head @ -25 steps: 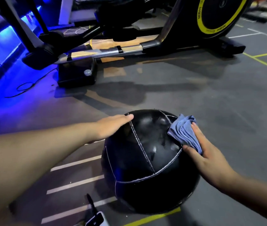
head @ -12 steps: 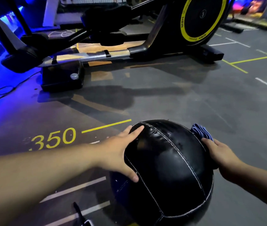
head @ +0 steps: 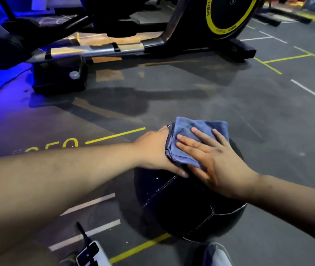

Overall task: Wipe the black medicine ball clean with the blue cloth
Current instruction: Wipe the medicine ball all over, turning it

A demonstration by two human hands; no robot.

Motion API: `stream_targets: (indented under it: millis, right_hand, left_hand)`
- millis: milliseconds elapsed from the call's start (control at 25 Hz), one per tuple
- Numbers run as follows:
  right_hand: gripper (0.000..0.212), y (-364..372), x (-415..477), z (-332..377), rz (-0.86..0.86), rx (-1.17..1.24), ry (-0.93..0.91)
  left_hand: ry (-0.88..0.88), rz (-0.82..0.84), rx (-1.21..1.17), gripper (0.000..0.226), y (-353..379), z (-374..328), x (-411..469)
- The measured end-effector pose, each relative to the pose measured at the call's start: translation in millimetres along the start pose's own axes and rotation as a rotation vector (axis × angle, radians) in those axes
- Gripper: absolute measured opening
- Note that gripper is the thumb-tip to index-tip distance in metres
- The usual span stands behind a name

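Now the black medicine ball (head: 181,208) sits near, on a dark grey gym floor (head: 210,104) lined yellow and white. The right hand (head: 216,160) presses the blue cloth (head: 187,131) onto its top with straight, spread fingers. The left hand (head: 151,150) lies flat against the ball's left side. An exercise machine (head: 229,16) stands far off, and blue light falls on the left.

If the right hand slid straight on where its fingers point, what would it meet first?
Sliding across the blue cloth, the right hand would probably meet the left hand first, though depth is unclear.
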State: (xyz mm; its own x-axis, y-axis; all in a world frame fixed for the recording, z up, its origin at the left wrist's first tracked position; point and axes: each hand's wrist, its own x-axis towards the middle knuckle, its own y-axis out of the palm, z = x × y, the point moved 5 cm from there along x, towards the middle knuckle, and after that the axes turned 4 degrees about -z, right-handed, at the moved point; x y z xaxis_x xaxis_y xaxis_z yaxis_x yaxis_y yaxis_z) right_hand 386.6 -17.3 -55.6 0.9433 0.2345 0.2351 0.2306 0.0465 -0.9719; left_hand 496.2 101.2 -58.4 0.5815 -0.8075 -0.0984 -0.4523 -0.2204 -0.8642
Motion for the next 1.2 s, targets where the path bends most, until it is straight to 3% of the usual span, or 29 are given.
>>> stream_targets:
  millis: [40,120,280,400,480,560,640,720,880,960,1040,1120,1200]
  right_hand:
    - [0.059,4.1,0.8,-13.7,0.034,0.007,0.031]
    - [0.054,1.3,2.9,-49.1,0.01,0.16,0.266]
    - [0.042,-2.1,-6.4,-109.6,0.045,0.441,0.698]
    - [0.041,-9.7,-11.8,-115.3,0.021,0.471,0.791]
    - [0.049,-12.7,-18.6,-96.8,0.022,0.37,0.689]
    - [0.062,-13.1,-30.5,-53.7,0.049,0.144,0.411]
    - [0.059,-2.6,-46.4,-6.4,0.1,-0.035,0.058]
    - [0.049,4.0,-59.8,15.9,0.106,-0.133,-0.161]
    - [0.046,6.1,-57.6,14.9,0.093,-0.121,-0.156]
    - [0.058,0.4,-45.5,1.1,0.118,-0.129,-0.06]
    - [0.071,-8.7,-24.0,-33.3,0.163,-0.091,0.197]
    - [0.07,-9.7,-3.9,-76.8,0.256,0.069,0.523]
    - [0.061,-4.4,16.1,-111.1,0.337,0.221,0.704]
  left_hand:
    - [0.014,0.065,0.05,0.131,2.2,5.1,1.5]
    - [0.008,0.2,0.142,0.155,6.6,16.4,1.6]
    - [0.162,0.272,0.161,0.145,11.0,3.0,5.0]
    - [0.225,0.155,0.206,0.14,15.6,-8.8,14.3]
    - [0.182,0.099,0.203,0.144,19.4,-5.3,18.8]
    - [0.152,0.108,0.156,0.149,25.3,-0.2,24.4]
    - [0.147,0.109,0.099,0.145,30.9,3.3,27.4]
    - [0.11,0.12,0.049,0.141,34.9,5.6,27.9]
    - [0.158,0.16,0.149,0.141,39.7,4.6,25.0]
    - [0.2,0.176,0.198,0.133,38.5,1.2,24.6]
    - [0.199,0.171,0.232,0.142,38.5,-1.9,27.6]
    - [0.227,0.15,0.259,0.151,41.1,-8.5,30.6]
    - [0.263,0.102,0.252,0.151,44.4,-18.4,33.0]
